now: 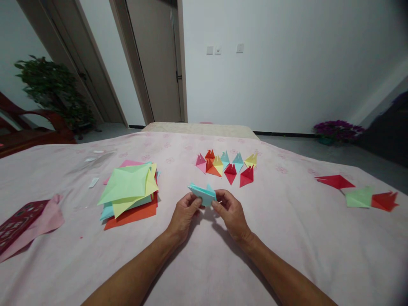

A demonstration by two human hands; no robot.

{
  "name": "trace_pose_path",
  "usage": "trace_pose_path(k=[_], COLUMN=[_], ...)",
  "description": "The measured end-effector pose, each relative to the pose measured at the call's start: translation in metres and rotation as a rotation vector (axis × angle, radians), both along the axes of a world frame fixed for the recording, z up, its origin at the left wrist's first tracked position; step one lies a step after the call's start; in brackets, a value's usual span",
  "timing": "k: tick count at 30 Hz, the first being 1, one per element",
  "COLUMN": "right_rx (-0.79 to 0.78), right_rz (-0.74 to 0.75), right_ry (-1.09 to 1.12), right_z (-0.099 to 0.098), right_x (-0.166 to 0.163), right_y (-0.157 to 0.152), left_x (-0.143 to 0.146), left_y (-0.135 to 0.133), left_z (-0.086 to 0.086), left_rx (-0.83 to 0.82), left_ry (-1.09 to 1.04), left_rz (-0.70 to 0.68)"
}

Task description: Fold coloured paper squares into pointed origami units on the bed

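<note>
Between my two hands is a light blue folded paper (204,194), raised a little over the pink cloth with pointed flaps along its top. My left hand (186,212) pinches its left end between thumb and fingers. At the right end, my right hand (232,214) grips it the same way. Beyond my hands stand several small folded paper figures in rows, among them a red one (247,176), a pink one (200,162) and a yellow one (251,160). Left of my hands lies a loose stack of coloured paper sheets (127,185), light green on top.
Far right lie a red folded paper (339,182), a green one (358,198) and an orange-red one (384,201). A dark red packet (22,221) rests on pink paper (47,221) at far left. White scraps (93,182) lie near the stack on the flowered cloth (287,238).
</note>
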State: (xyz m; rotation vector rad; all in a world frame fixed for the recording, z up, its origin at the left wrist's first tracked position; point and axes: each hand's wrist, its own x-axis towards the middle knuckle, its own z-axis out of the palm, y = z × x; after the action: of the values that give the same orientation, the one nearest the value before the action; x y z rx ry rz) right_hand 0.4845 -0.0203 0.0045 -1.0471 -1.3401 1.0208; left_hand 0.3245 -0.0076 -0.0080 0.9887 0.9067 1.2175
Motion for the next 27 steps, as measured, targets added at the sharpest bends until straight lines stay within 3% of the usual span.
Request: trace_pose_path(k=[4, 11, 17, 21, 27], right_rx=[-0.063, -0.196, -0.21, -0.124, 0.172], right_rz=[0.037, 0.157, 0.19, 0.052, -0.233], right_ry=[0.013, 0.072, -0.001, -0.151, -0.417], right_z=[-0.001, -0.003, -0.003, -0.004, -0.004], right_x=[0.003, 0.007, 0.005, -0.001, -0.005], right_y=[0.001, 0.004, 0.004, 0.003, 0.001], left_x=[-0.004, -0.01, -0.016, -0.01, 0.012], left_y=[0.004, 0.01, 0.015, 0.01, -0.011], left_z=[0.002, 0.004, 0.004, 0.0, 0.005], left_rx=[0.075, 0.095, 0.111, 0.124, 0.042], left_ry=[0.127, 0.187, 0.244, 0.262, 0.129], left_rz=[-0.083, -0.078, -0.134, -0.131, 0.084])
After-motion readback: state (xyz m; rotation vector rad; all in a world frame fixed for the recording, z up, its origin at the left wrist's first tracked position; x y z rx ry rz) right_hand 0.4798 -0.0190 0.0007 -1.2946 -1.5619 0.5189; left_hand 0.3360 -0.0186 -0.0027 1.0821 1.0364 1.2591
